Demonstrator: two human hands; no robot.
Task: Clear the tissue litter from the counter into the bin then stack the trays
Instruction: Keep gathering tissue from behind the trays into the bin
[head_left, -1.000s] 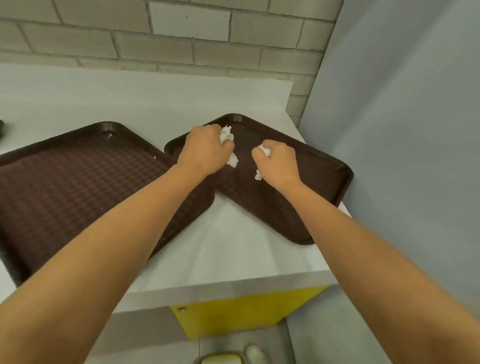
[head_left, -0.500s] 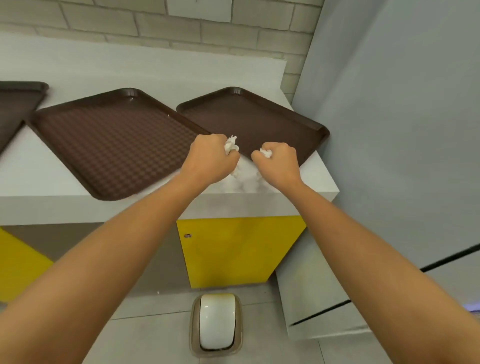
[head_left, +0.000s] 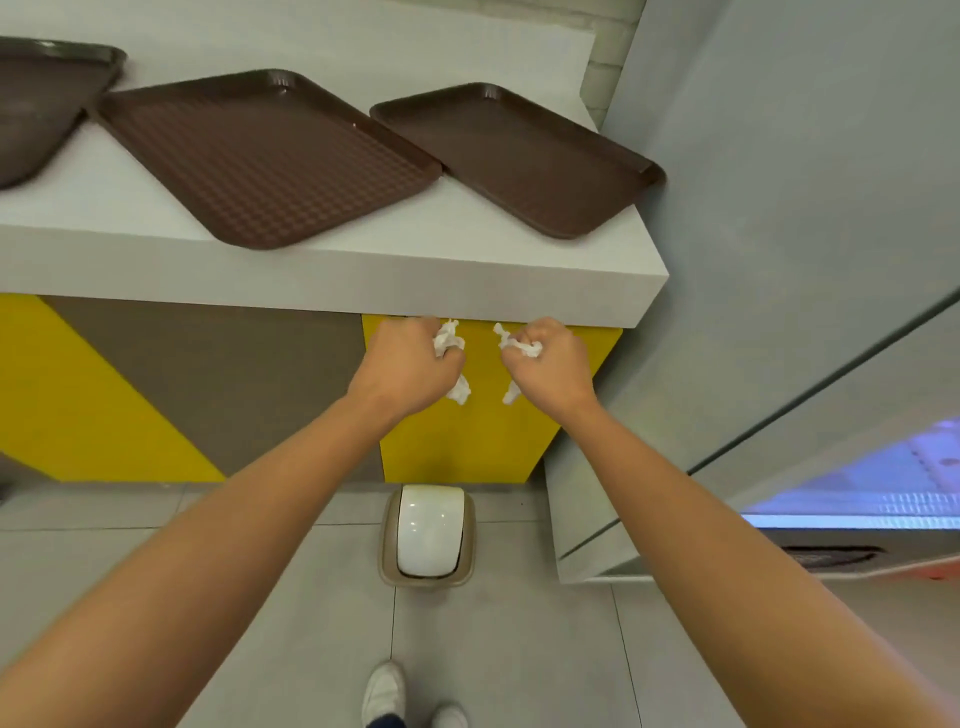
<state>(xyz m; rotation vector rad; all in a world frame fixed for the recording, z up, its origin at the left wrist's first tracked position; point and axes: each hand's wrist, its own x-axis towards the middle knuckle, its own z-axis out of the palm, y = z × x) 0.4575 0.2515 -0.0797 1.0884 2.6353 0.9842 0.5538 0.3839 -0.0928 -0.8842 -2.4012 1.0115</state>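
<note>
My left hand (head_left: 405, 366) grips a crumpled white tissue (head_left: 448, 338), with a tail of it hanging below the fist. My right hand (head_left: 550, 364) grips another crumpled tissue (head_left: 519, 347). Both fists are held in front of the yellow cabinet door, below the counter edge and above the bin (head_left: 428, 540), a beige floor bin with a white swing lid. Three brown trays lie on the white counter (head_left: 467, 270): one at the right (head_left: 519, 156), one in the middle (head_left: 270, 161), and one cut off at the left (head_left: 36, 98).
A grey panel (head_left: 779, 208) rises right of the counter, with a lit display case (head_left: 883, 488) lower right. The cabinet front is yellow and brown. My white shoes (head_left: 384, 696) stand on the grey tiled floor before the bin.
Both hands, each holding tissue, have come off the right tray and dropped below the counter edge toward the bin. The view has tilted downward, showing the bin and floor.
</note>
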